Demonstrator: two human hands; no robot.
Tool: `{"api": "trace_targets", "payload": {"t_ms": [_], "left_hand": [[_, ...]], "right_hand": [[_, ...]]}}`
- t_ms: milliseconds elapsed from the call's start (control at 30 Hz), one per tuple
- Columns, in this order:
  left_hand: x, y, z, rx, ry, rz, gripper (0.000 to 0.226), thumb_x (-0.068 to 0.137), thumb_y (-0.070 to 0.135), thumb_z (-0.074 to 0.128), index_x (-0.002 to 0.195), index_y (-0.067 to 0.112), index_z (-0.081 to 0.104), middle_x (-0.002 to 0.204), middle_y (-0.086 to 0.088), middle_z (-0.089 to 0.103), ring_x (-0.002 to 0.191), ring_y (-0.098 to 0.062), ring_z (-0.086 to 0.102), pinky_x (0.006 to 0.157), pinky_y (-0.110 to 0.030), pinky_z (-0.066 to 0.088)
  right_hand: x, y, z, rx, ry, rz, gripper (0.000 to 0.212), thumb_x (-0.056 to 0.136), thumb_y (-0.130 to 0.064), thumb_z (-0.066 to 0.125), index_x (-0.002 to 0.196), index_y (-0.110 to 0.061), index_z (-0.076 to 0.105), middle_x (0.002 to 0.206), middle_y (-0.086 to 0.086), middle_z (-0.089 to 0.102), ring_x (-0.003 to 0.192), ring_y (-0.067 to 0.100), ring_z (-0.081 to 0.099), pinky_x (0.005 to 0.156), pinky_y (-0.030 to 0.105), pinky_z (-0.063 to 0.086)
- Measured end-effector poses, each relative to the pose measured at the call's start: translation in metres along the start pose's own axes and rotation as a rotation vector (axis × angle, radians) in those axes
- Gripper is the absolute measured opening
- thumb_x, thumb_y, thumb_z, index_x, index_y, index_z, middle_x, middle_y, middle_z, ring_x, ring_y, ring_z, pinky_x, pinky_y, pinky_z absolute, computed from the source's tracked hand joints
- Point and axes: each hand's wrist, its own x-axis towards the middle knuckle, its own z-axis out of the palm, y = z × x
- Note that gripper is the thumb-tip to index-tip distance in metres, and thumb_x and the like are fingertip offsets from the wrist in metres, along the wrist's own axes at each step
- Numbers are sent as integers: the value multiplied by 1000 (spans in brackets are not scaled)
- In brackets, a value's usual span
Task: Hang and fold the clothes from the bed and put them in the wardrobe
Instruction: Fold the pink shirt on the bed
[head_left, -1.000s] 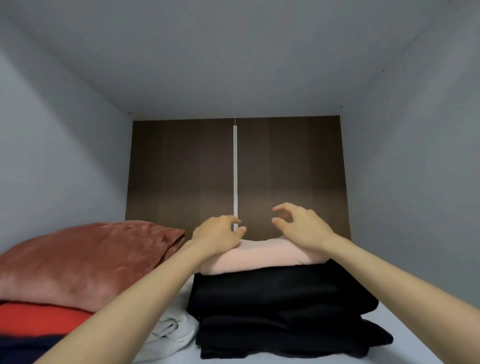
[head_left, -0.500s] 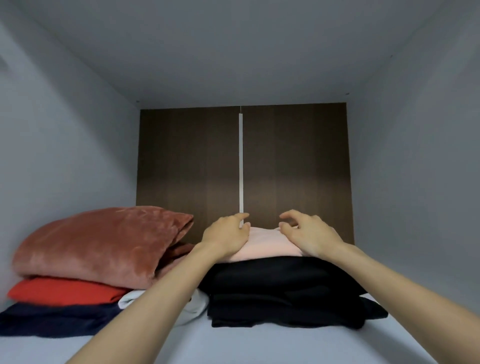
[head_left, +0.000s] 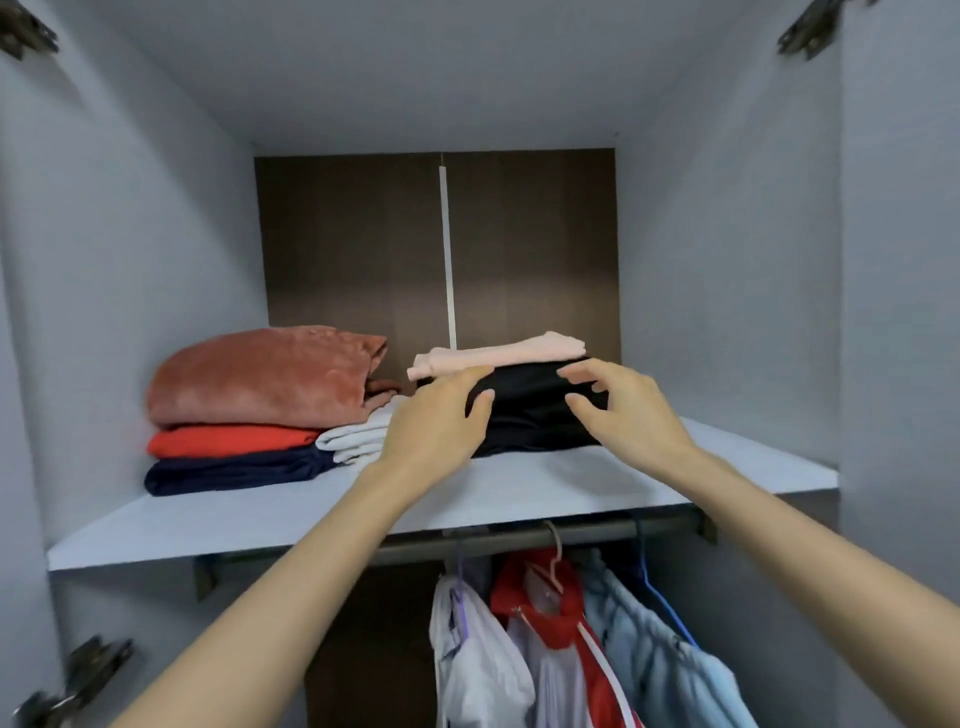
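Observation:
A folded pale pink garment lies on top of a stack of folded black clothes on the upper wardrobe shelf. My left hand hovers in front of the black stack with relaxed fingers, holding nothing. My right hand is just right of it, fingers spread and slightly bent, also empty. Both hands are clear of the pink garment and sit at the front of the black stack; contact with it is unclear.
On the shelf's left lie a rust velvet piece, a red one, a navy one and a white one. Under the shelf a rail carries hung clothes: white, red, light blue.
Both hands have come off the top of the pink garment and drawn back towards me. The view has pulled back and tilted down, showing the shelf edge and the rail.

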Motion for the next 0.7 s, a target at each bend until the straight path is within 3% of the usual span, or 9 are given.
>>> {"api": "trace_targets", "payload": {"t_ms": [333,500,700], "left_hand": [[-156,76,-46,-290,-177,143,42,100,37,40,141,27,44,134,2,55,115,-19,55,96,-39,46],[-213,137,-59,-375,-242,191,42,100,35,41,142,25,44,133,0,56,120,-19,52,99,-41,44],[-282,219,-67,-461,-298,273,42,99,35,43,140,26,46,131,2,57,117,-20,54,97,-39,43]], "right_hand": [[-185,-68,-94,-99,-26,228,28,91,-24,54,117,-33,61,103,-17,64,96,7,59,81,30,48],[-269,-93,-158,-169,4,338,25,91,-23,55,114,-30,63,104,-13,68,94,11,61,84,32,50],[-371,-109,-234,-193,36,427,22,94,-26,54,113,-31,63,94,-22,62,89,8,61,79,32,50]]}}
